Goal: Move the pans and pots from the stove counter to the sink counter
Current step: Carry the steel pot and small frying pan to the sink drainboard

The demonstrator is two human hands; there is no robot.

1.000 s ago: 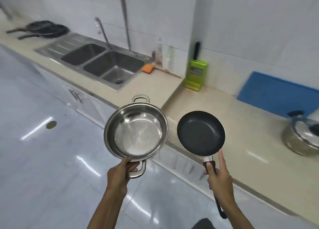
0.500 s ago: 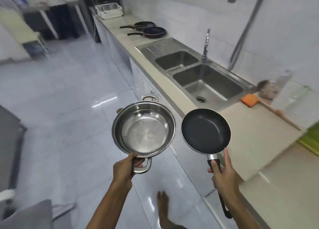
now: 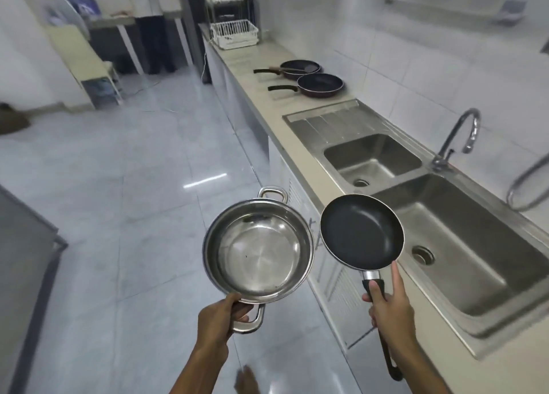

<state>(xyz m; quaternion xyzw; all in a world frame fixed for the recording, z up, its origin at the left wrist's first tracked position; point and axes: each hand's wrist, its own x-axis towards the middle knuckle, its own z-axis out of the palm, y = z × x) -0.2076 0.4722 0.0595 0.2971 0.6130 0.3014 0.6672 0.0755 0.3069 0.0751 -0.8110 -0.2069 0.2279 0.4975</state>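
Observation:
My left hand (image 3: 217,319) grips the near handle of an empty steel pot (image 3: 258,251), held level over the floor. My right hand (image 3: 389,307) is closed around the black handle of a small black frying pan (image 3: 361,231), index finger stretched along its rim; the pan hangs over the counter's front edge beside the double sink (image 3: 439,215). The pot and pan rims nearly touch. On the sink counter (image 3: 261,96) beyond the drainboard lie two dark frying pans (image 3: 319,85), (image 3: 300,68), handles pointing left.
A tap (image 3: 457,138) rises behind the sink. A white wire dish rack (image 3: 233,34) stands at the counter's far end. White cabinet doors (image 3: 332,277) run below the counter. Glossy tiled floor spreads to the left, with a chair (image 3: 86,63) and a table at the back.
My view has swung left along the counter and moved forward: the sink now lies to my right and the two placed pans are nearer. Both hands keep the same hold on pot and pan.

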